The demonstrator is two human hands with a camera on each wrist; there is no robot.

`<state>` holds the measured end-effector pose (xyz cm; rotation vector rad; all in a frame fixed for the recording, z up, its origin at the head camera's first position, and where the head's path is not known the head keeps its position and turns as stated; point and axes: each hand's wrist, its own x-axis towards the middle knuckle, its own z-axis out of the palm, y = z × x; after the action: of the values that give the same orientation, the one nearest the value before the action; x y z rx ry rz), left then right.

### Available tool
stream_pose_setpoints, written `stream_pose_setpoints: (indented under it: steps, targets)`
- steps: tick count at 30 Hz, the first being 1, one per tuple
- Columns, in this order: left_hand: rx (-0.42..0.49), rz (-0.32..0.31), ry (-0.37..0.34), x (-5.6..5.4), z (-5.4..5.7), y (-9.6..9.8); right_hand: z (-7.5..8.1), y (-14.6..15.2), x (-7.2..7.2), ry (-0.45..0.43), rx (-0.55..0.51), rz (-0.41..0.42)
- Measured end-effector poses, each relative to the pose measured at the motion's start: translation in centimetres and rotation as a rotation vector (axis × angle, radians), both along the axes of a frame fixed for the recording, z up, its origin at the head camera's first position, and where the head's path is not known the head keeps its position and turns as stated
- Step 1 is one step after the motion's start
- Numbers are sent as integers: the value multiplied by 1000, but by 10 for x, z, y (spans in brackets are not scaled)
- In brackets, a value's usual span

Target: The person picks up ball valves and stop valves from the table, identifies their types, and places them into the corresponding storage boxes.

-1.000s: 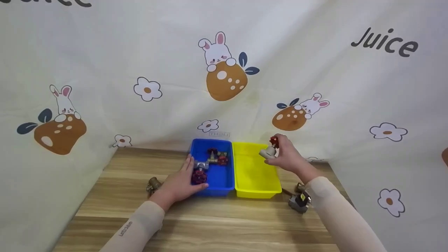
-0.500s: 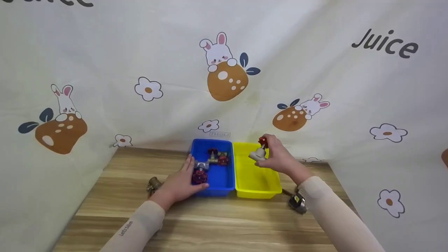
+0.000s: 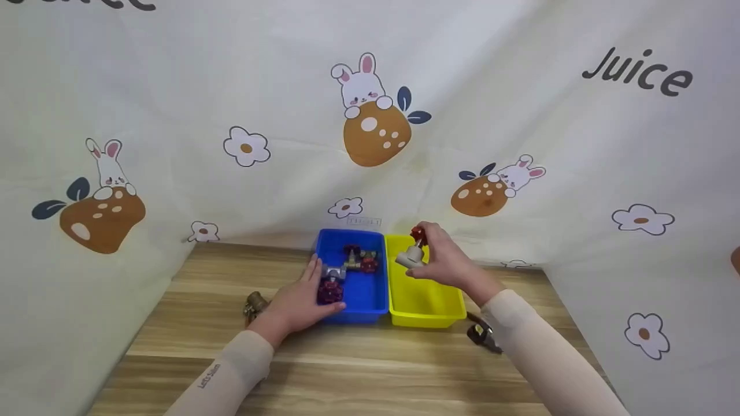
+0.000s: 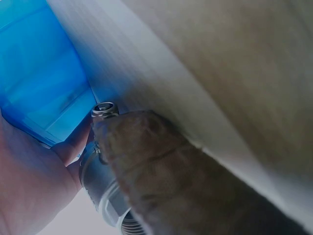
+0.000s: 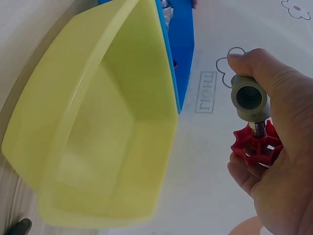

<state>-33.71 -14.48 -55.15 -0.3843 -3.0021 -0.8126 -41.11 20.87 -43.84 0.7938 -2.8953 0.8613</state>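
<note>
My right hand (image 3: 454,263) pinches a grey valve (image 3: 409,258) with a red handwheel (image 5: 257,144), the thumb on the grey body and fingers around the wheel. It hangs above the back of the yellow bin (image 3: 425,319), near the side shared with the blue bin (image 3: 361,316). My left hand (image 3: 295,300) rests along the blue bin's left wall with straight fingers, its thumb across the near corner. Inside the blue bin lie a silver valve with a dark red wheel (image 3: 331,292) and brass valves (image 3: 352,263) with red wheels.
A brass valve (image 3: 255,301) lies on the table left of the blue bin, partly behind my left hand. On the right, a dark-handled metal valve (image 3: 483,336) sits near the yellow bin, partly hidden by my sleeve. A printed curtain (image 3: 289,185) hangs behind the table.
My right hand has carried the grey valve leftward over the yellow bin, toward the blue bin. The left hand has stayed at the blue bin.
</note>
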Motion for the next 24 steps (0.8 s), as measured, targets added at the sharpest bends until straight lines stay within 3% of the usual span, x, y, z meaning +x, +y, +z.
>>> stream_pose_setpoints:
  steps: [11,24]
  targets:
    - [-1,9,-12,0,0,0,-2,-19,2,-14,-23,57]
    - [-7,-2,-8,0,1,-1,-8,-48,7,12,84,119]
